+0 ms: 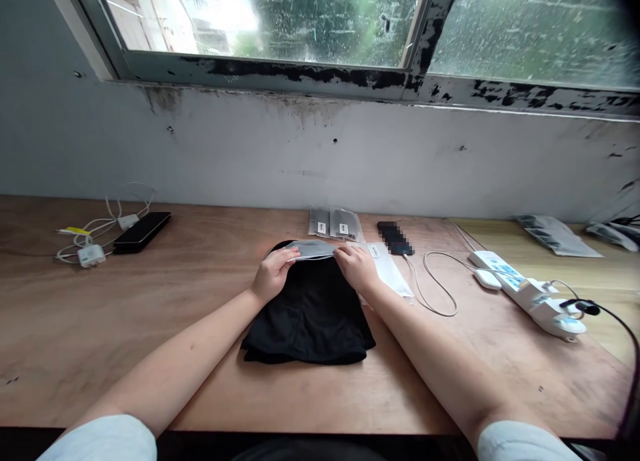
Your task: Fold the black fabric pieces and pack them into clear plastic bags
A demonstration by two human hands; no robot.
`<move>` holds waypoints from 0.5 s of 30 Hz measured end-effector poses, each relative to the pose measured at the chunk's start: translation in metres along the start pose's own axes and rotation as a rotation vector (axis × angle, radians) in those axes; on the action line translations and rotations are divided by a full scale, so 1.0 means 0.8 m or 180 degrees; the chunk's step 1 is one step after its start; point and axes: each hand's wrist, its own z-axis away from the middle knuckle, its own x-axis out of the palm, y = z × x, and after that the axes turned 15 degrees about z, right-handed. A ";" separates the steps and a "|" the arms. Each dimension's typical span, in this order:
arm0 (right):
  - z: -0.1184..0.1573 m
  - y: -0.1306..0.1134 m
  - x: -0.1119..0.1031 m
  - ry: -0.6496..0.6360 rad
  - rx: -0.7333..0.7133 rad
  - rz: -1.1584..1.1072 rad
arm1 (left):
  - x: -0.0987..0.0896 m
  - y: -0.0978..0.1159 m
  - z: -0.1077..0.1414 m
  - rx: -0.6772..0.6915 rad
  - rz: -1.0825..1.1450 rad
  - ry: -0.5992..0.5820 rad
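Note:
A black cloth garment [310,314], narrower at the top and wider at the hem, lies on the wooden table in front of me. Across its top edge is a thin pale grey flat piece [314,249]; whether it is plastic film or lining I cannot tell. My left hand [273,273] pinches the left end of this piece, thumb on top. At its right end my right hand [356,267] is closed, fingertips on the edge. A clear plastic bag [393,274] with a small label lies partly beneath my right hand and forearm.
Two labelled packets [334,225] lie by the wall. A phone [395,238] is cabled to a white power strip [525,291] at right. Chargers with white cables [93,254] and a black case [143,232] lie at left. More bags [557,234] are far right.

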 end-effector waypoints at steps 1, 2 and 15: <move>-0.001 0.003 0.001 0.0002 0.0044 -0.0015 | -0.001 0.000 -0.001 -0.0019 -0.0044 0.0064; -0.002 0.005 0.002 0.0009 0.0079 -0.0025 | -0.001 -0.001 -0.002 -0.0029 -0.0092 0.0122; -0.003 0.013 0.010 0.0032 0.0643 -0.1168 | -0.008 -0.012 0.002 -0.0300 -0.1047 0.0606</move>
